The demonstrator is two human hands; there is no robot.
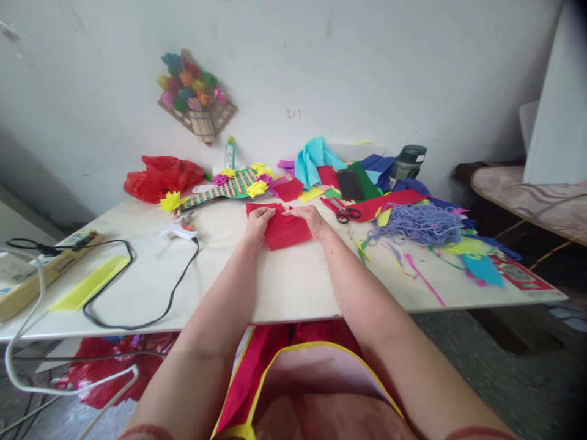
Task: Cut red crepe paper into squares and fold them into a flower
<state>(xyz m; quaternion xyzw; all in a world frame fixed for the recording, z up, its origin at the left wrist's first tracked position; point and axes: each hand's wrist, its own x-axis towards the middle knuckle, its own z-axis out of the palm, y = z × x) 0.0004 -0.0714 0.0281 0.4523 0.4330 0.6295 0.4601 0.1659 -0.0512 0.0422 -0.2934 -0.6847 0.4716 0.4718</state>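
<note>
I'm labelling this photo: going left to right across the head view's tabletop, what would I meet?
Flat yellow strip, white glue gun, thin red sheet, black-handled scissors, tangled lavender yarn, bright blue piece, red printed card.

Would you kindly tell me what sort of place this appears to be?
Probably a craft workspace, judging by the scissors, the purple yarn and what looks like a glue gun on the white table.

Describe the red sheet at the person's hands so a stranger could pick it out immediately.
Start at the white table and look to its middle, straight ahead of the person. There, between the left hand and the right hand, is the red sheet. Unlike the red strip farther right, it has both hands on it.
</note>
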